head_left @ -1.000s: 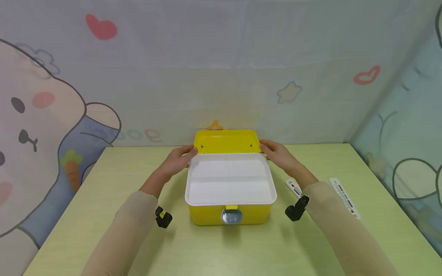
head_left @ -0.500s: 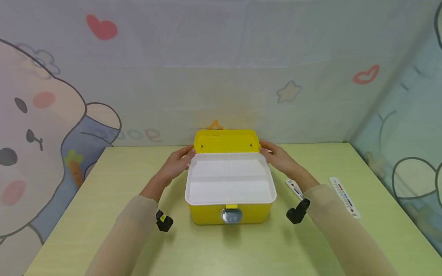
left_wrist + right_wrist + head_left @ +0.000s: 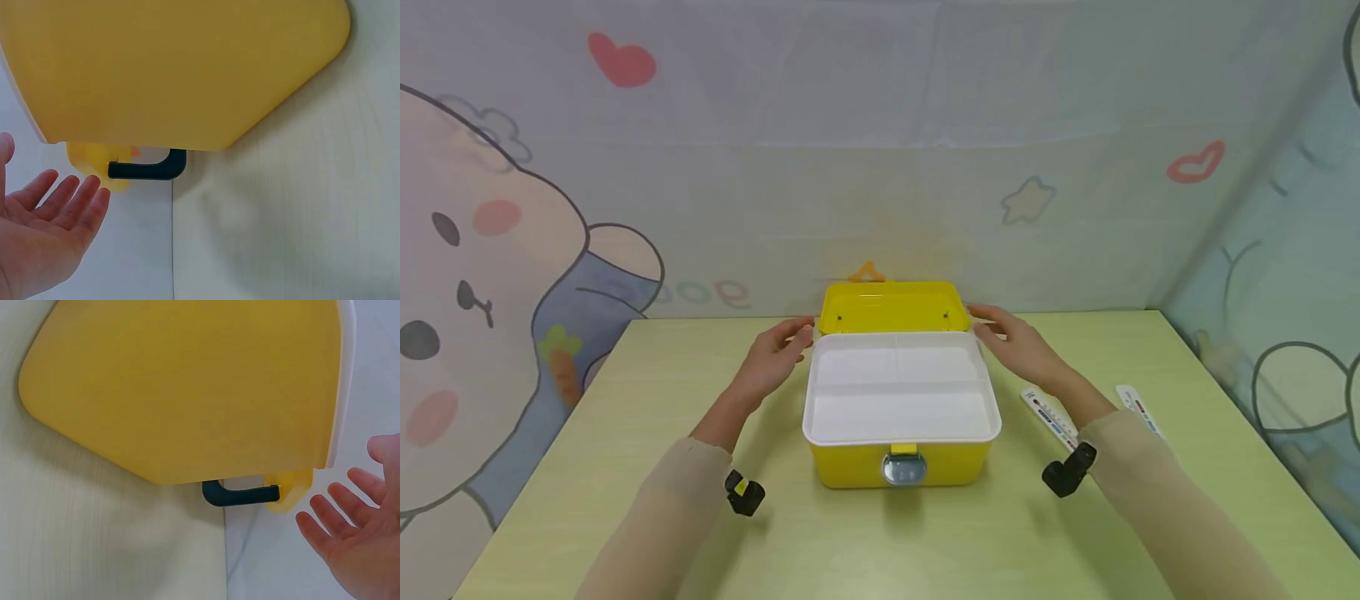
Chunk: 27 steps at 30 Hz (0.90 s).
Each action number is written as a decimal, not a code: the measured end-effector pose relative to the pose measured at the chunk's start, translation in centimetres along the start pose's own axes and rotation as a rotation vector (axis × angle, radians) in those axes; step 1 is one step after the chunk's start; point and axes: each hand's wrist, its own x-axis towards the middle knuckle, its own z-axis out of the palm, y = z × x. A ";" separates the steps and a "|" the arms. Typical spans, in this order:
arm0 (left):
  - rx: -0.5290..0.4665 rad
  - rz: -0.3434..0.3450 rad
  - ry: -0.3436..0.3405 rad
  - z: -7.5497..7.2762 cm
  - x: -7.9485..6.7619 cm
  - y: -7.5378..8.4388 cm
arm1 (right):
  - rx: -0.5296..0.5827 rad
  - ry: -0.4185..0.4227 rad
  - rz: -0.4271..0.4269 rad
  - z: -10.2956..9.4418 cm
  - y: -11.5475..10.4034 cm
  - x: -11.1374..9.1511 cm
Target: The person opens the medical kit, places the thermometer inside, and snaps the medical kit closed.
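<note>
A yellow storage box [image 3: 857,468] stands mid-table with its yellow lid [image 3: 892,307] tipped back behind it. Its white divided tray [image 3: 901,417] faces up, and a clear round latch [image 3: 904,469] sits on the front. The left hand [image 3: 772,357] is beside the box's back left corner, slightly apart from it, fingers relaxed. At the opposite back corner is the right hand [image 3: 1017,346], fingers loosely extended and holding nothing. Both wrist views show a dark green handle [image 3: 150,170] behind the box, with each hand's fingers spread near it but not touching.
Right of the box, partly under the right forearm, lie a white thermometer-like strip [image 3: 1048,417] and a second printed white strip [image 3: 1138,406]. A pale wooden table [image 3: 880,550] runs back to a cartoon-printed cloth [image 3: 775,208].
Both hands have drawn outward from the lid's sides, left hand leftward and right hand rightward, releasing the lid. The lid stays tipped back and the box has not moved.
</note>
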 end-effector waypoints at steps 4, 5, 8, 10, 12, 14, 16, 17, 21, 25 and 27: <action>0.017 0.019 -0.006 -0.3 -0.8 0.2 | -0.014 0.027 -0.054 -0.3 0.0 -0.6; 0.020 0.028 -0.011 -0.4 -1.0 0.2 | -0.016 0.033 -0.065 -0.4 0.1 -0.7; 0.024 0.061 -0.034 -0.6 -1.8 0.3 | -0.018 0.049 -0.088 -0.6 0.0 -1.2; 0.023 0.080 -0.048 -0.7 -2.5 0.4 | -0.019 0.052 -0.101 -0.8 -0.1 -1.6; 0.023 0.094 -0.063 -0.7 -3.1 0.6 | -0.023 0.054 -0.113 -0.9 -0.2 -2.0; 0.029 0.108 -0.077 -0.8 -3.8 0.9 | -0.024 0.051 -0.128 -1.0 -0.3 -2.4; 0.046 0.125 -0.087 -0.7 -4.5 1.2 | -0.024 0.047 -0.140 -1.2 -0.4 -2.8; 0.062 0.141 -0.090 -0.7 -4.8 1.3 | -0.028 0.048 -0.148 -1.2 -0.4 -2.9; 0.125 0.191 -0.075 -0.4 -6.0 1.7 | -0.064 0.061 -0.190 -1.3 -0.5 -3.7; 0.165 0.204 -0.039 0.2 -7.4 1.9 | -0.117 0.085 -0.234 -1.5 -0.6 -4.4; 0.183 0.200 -0.024 0.5 -8.1 2.0 | -0.137 0.094 -0.247 -1.7 -0.5 -4.7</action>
